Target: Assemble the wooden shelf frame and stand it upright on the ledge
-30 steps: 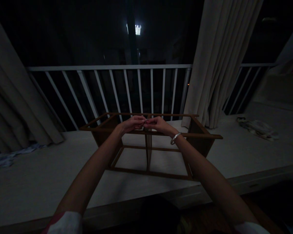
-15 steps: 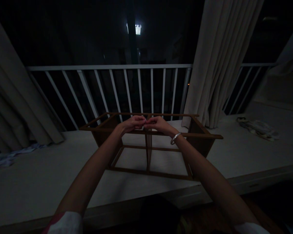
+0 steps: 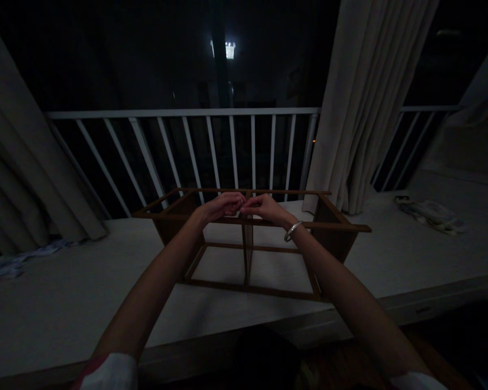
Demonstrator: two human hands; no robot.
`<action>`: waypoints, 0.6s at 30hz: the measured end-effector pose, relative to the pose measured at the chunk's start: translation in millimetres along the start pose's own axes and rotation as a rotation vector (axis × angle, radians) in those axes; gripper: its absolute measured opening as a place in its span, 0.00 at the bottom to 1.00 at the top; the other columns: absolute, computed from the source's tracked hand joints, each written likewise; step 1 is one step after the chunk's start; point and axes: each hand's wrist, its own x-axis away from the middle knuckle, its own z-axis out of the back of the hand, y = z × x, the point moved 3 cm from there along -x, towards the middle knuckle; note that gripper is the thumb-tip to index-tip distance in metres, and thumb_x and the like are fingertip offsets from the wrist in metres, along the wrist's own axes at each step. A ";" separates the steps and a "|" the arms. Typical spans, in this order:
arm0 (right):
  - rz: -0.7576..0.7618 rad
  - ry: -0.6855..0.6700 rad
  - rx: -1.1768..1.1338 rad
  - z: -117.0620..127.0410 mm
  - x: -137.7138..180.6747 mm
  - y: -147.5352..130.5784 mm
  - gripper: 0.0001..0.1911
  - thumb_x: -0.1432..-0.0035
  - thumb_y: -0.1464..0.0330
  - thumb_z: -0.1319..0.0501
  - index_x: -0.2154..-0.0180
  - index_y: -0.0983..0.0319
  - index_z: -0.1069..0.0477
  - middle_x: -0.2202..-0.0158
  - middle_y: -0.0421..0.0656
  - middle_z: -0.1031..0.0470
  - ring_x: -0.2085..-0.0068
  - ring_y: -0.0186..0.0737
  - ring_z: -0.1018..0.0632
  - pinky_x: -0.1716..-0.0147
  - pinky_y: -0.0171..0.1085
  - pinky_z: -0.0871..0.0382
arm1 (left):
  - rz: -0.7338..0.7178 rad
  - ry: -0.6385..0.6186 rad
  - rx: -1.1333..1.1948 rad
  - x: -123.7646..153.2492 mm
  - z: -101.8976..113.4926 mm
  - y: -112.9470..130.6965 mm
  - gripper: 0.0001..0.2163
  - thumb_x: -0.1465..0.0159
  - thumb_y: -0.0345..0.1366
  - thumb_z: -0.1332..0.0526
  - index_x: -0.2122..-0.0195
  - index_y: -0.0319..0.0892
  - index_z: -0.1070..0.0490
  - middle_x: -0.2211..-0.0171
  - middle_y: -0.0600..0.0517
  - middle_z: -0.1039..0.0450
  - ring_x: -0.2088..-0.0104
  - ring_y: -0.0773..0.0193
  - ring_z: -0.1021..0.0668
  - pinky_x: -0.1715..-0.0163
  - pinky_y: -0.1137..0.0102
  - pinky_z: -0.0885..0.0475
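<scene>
My left hand [image 3: 224, 205] and my right hand [image 3: 264, 208] meet above the middle of a brown wooden shelf frame [image 3: 244, 289], which lies on its side. Both are closed, fingertips pinched together and almost touching each other. Something tiny and pale seems to be between the fingertips, too small and dark to name. A silver bangle [image 3: 293, 231] circles my right wrist. Below the hands, the frame's top rail [image 3: 333, 225] runs sideways, with the middle shelf board [image 3: 247, 254] under them.
The frame rests on a pale window ledge [image 3: 117, 287]. Behind it stands a white railing [image 3: 183, 112] before a dark window. Curtains hang at the left [image 3: 28, 151] and right [image 3: 361, 108]. A crumpled bundle [image 3: 433, 214] lies at the right, and checked cloth [image 3: 20, 261] at the left.
The left fingers have shifted slightly and curled at the fingertips. My right hand stays almost where it was, and the shelf frame has not moved.
</scene>
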 end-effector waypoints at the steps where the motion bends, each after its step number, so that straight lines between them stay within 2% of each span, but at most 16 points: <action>1: 0.005 -0.002 0.002 0.1 0.0 0.0 0.17 0.61 0.60 0.36 0.71 0.67 0.26 0.73 0.43 0.26 0.71 0.33 0.29 0.70 0.33 0.37 | -0.001 0.002 0.004 0.0 -0.1 0.3 0.11 0.48 0.37 0.40 0.68 0.34 0.32 0.80 0.55 0.40 0.82 0.76 0.39 0.86 0.81 0.48; 7: 0.024 -0.046 0.036 -0.3 0.2 1.3 0.18 0.57 0.59 0.38 0.69 0.68 0.27 0.73 0.42 0.27 0.72 0.31 0.30 0.71 0.32 0.38 | 0.008 0.018 0.062 1.3 -0.4 1.3 0.12 0.44 0.41 0.44 0.69 0.35 0.32 0.79 0.54 0.40 0.81 0.76 0.37 0.85 0.81 0.45; 14: 0.057 -0.101 0.032 -0.4 -0.9 4.0 0.19 0.55 0.58 0.39 0.67 0.69 0.27 0.71 0.42 0.28 0.71 0.31 0.31 0.72 0.31 0.39 | -0.022 -0.050 0.010 1.1 2.4 -2.6 0.10 0.49 0.33 0.38 0.66 0.34 0.31 0.79 0.54 0.38 0.81 0.78 0.38 0.85 0.81 0.48; 18: 0.028 -0.104 0.042 -1.2 0.7 1.3 0.20 0.54 0.58 0.40 0.66 0.69 0.28 0.72 0.42 0.28 0.71 0.30 0.31 0.72 0.30 0.39 | 0.000 -0.054 0.008 -0.3 4.5 -5.3 0.11 0.50 0.33 0.37 0.66 0.34 0.31 0.78 0.53 0.36 0.81 0.78 0.38 0.85 0.81 0.48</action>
